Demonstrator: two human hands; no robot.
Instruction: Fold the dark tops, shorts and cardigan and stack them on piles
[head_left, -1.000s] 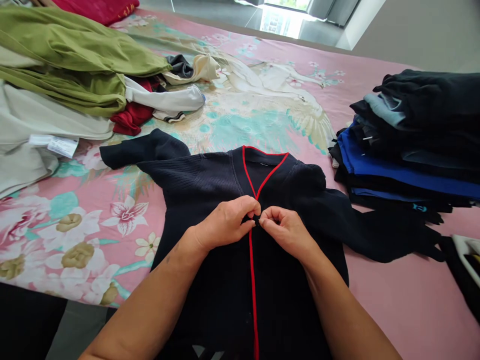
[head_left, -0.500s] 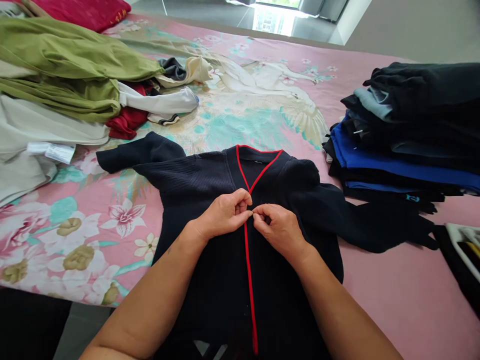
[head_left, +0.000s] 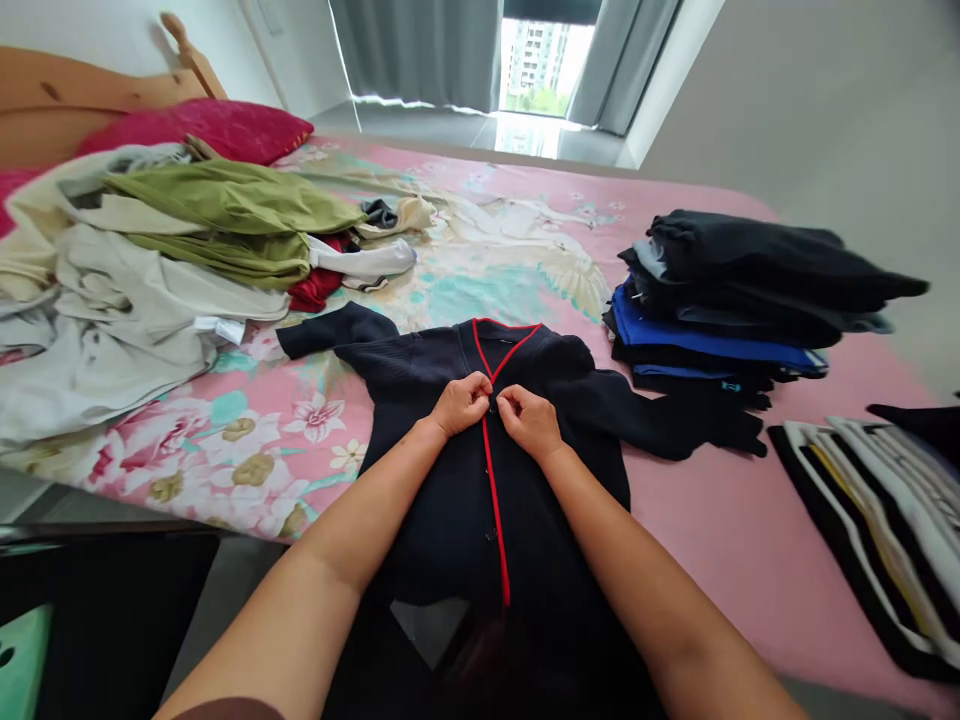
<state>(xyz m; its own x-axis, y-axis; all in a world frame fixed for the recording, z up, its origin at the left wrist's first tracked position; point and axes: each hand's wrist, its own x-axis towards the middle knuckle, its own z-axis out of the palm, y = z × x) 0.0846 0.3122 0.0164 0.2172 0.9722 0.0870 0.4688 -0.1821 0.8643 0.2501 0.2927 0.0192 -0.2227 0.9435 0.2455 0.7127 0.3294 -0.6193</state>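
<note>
A black cardigan (head_left: 427, 480) with red trim along its V-neck and front edge lies face up, sleeves spread to both sides. Just below the V, my left hand (head_left: 461, 403) pinches the front edge by the red trim. My right hand (head_left: 531, 418) is closed on the other side of the opening, fingertips pinched at the fabric. Between the two hands a small dark button (head_left: 492, 406) shows, and another button (head_left: 491, 535) sits lower on the front. My fingers hide part of the edge they hold.
The cardigan lies on a pink floral bedsheet (head_left: 315, 420). Left is a loose heap with olive trousers (head_left: 240, 195) and pale clothes (head_left: 127, 320). A folded dark stack (head_left: 735, 290) stands right, with a row of folded clothes (head_left: 877, 520) nearer. A red pillow (head_left: 217, 125) lies behind.
The view has tilted up and pulled back, showing the window, curtains and headboard. My hands stay at the cardigan's upper front, now slightly further apart, with a button visible between them.
</note>
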